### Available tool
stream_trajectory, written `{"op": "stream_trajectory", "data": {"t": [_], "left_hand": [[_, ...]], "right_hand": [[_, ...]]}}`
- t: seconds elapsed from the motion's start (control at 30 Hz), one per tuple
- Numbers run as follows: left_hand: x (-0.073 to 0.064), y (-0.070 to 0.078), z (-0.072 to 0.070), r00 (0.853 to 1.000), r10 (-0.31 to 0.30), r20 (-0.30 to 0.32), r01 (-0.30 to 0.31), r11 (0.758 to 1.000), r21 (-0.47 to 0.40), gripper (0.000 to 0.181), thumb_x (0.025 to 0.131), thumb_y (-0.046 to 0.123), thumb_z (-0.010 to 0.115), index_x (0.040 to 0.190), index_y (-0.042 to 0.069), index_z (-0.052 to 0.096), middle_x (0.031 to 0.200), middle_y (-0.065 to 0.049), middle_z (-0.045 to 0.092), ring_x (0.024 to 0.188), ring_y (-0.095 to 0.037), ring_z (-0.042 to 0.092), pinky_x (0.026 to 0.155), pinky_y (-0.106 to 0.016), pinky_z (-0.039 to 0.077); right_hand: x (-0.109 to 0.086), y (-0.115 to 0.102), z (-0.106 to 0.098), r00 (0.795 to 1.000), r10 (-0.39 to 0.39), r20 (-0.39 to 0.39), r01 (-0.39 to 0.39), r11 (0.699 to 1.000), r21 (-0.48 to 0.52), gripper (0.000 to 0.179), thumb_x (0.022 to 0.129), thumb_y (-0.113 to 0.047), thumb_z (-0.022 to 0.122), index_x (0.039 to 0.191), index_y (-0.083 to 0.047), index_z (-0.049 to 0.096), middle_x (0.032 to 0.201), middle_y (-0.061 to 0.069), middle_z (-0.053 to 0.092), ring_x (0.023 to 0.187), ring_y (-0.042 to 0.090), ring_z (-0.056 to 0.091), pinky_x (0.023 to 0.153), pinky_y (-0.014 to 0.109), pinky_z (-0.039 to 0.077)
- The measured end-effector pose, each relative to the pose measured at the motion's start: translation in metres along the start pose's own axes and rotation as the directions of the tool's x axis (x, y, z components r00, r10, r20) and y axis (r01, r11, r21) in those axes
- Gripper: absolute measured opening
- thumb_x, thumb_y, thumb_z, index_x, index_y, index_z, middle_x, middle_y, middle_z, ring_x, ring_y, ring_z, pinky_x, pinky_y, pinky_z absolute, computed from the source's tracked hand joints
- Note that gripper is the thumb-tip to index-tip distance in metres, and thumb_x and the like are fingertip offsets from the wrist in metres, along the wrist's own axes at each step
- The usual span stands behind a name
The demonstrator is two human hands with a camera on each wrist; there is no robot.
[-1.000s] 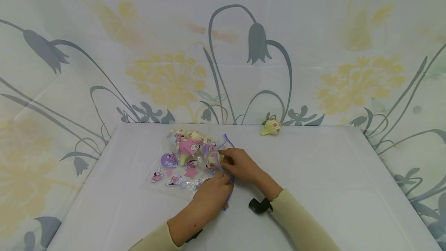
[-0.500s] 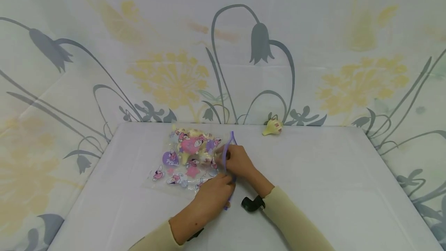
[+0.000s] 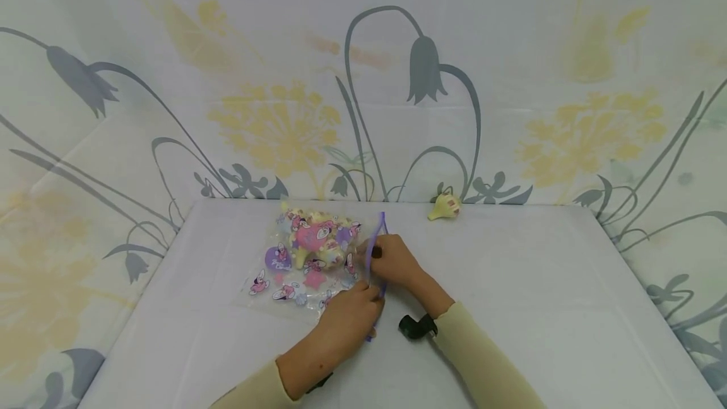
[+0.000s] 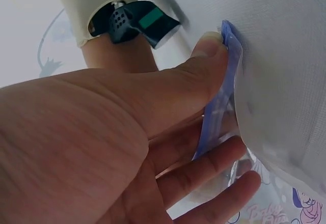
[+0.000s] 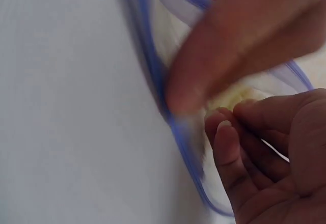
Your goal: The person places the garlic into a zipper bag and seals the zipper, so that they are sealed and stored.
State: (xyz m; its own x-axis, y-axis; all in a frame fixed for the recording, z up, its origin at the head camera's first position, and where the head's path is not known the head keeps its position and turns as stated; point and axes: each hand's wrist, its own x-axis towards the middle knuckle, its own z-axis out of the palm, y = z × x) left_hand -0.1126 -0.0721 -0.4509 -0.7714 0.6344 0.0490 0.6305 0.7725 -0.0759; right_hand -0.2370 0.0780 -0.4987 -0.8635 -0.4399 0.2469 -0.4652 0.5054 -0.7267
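Note:
A clear zip bag [image 3: 284, 311] printed with pink and purple cartoons lies on the white table, its purple zip edge [image 3: 370, 257] facing right. Several pale yellow bulb-shaped pieces [image 3: 303, 257] show inside it. My left hand [image 3: 349, 320] pinches the near side of the bag's mouth; in the left wrist view, its thumb [image 4: 206, 63] presses the zip edge. My right hand [image 3: 392, 260] reaches into the mouth, fingertips past the zip. In the right wrist view, its loosely bent fingers [image 5: 229, 147] are close to a yellow piece [image 5: 232, 99], with no clear grip visible.
Another yellow bulb-shaped piece [image 3: 445, 206] sits at the table's back edge, right of the bag. Behind the white table [image 3: 545, 295] hangs a flower-printed cloth [image 3: 272, 125]. A dark wrist camera [image 3: 417, 327] is strapped under the right wrist.
The yellow piece by my right fingertips has moved left, deeper into the bag, apart from the fingers. The zip edge has shifted slightly right and straightened. My left hand keeps its hold.

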Motion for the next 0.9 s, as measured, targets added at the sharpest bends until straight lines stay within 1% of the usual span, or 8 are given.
{"op": "stream_trajectory", "data": {"t": [0.1,0.3,0.4,0.5,0.6,0.7,0.83,0.9], "left_hand": [[0.001,0.001,-0.001,1.0,-0.016,0.02,0.016,1.0,-0.014,0.043,0.079,0.033,0.091,0.118,0.016,0.081,0.11,0.005,0.071,0.099,-0.014,0.06,0.076,-0.03,0.059],[0.001,0.0,-0.005,0.999,-0.023,0.048,0.025,0.999,-0.046,0.044,0.079,0.035,0.091,0.118,0.016,0.081,0.11,0.004,0.071,0.098,-0.016,0.06,0.076,-0.033,0.059],[0.002,-0.001,-0.006,0.999,-0.022,0.044,0.024,0.998,-0.052,0.044,0.079,0.035,0.092,0.117,0.016,0.081,0.109,0.003,0.072,0.097,-0.016,0.061,0.076,-0.034,0.06],[0.002,-0.002,-0.005,0.999,-0.023,0.044,0.025,0.998,-0.064,0.043,0.08,0.034,0.092,0.117,0.015,0.081,0.109,0.003,0.072,0.097,-0.017,0.061,0.077,-0.034,0.06],[0.002,-0.002,-0.004,0.999,-0.019,0.039,0.021,0.997,-0.073,0.043,0.08,0.033,0.092,0.117,0.015,0.082,0.108,0.002,0.072,0.096,-0.017,0.062,0.078,-0.033,0.06],[0.002,-0.003,-0.002,0.999,-0.01,0.032,0.012,0.997,-0.072,0.042,0.079,0.033,0.093,0.116,0.016,0.082,0.108,0.002,0.072,0.095,-0.016,0.061,0.077,-0.032,0.06],[0.001,-0.004,-0.002,0.999,-0.004,0.036,0.007,0.997,-0.074,0.042,0.08,0.033,0.092,0.117,0.016,0.081,0.108,0.002,0.072,0.095,-0.016,0.061,0.076,-0.031,0.059],[0.002,-0.004,-0.002,0.999,-0.004,0.042,0.007,0.997,-0.08,0.043,0.081,0.033,0.092,0.118,0.016,0.081,0.11,0.002,0.071,0.097,-0.016,0.062,0.077,-0.031,0.059]], "right_hand": [[-0.002,0.003,-0.011,1.0,-0.017,-0.013,0.017,0.999,-0.039,0.006,0.087,-0.002,0.074,0.084,-0.005,0.077,0.072,-0.001,0.067,0.065,0.009,0.051,0.059,0.025,0.045],[-0.006,0.008,-0.033,0.999,0.029,-0.045,-0.032,0.998,-0.057,0.008,0.095,-0.006,0.074,0.087,-0.008,0.076,0.078,-0.003,0.069,0.071,0.01,0.058,0.065,0.027,0.051],[-0.006,0.011,-0.044,0.993,0.042,-0.106,-0.047,0.998,-0.045,0.005,0.097,-0.01,0.075,0.095,-0.007,0.078,0.085,-0.001,0.073,0.076,0.012,0.064,0.07,0.029,0.056],[-0.007,0.013,-0.054,0.981,0.027,-0.192,-0.033,0.999,-0.029,0.006,0.097,-0.01,0.075,0.101,-0.005,0.078,0.094,0.004,0.076,0.085,0.018,0.07,0.075,0.034,0.059],[-0.009,0.016,-0.064,0.956,-0.019,-0.293,0.01,0.999,-0.035,0.009,0.096,-0.007,0.076,0.103,-0.001,0.076,0.099,0.011,0.074,0.091,0.025,0.071,0.077,0.042,0.061],[-0.01,0.022,-0.074,0.924,-0.039,-0.381,0.023,0.999,-0.047,0.013,0.095,-0.007,0.077,0.106,0.0,0.074,0.103,0.015,0.072,0.095,0.031,0.07,0.078,0.048,0.06],[-0.012,0.029,-0.084,0.874,0.003,-0.487,-0.016,1.0,-0.022,0.019,0.093,-0.009,0.08,0.109,0.0,0.073,0.107,0.016,0.072,0.1,0.035,0.068,0.084,0.049,0.056],[-0.013,0.034,-0.086,0.837,0.033,-0.547,-0.04,0.999,-0.001,0.021,0.092,-0.009,0.081,0.108,0.002,0.073,0.108,0.017,0.072,0.1,0.036,0.066,0.085,0.048,0.054]]}}
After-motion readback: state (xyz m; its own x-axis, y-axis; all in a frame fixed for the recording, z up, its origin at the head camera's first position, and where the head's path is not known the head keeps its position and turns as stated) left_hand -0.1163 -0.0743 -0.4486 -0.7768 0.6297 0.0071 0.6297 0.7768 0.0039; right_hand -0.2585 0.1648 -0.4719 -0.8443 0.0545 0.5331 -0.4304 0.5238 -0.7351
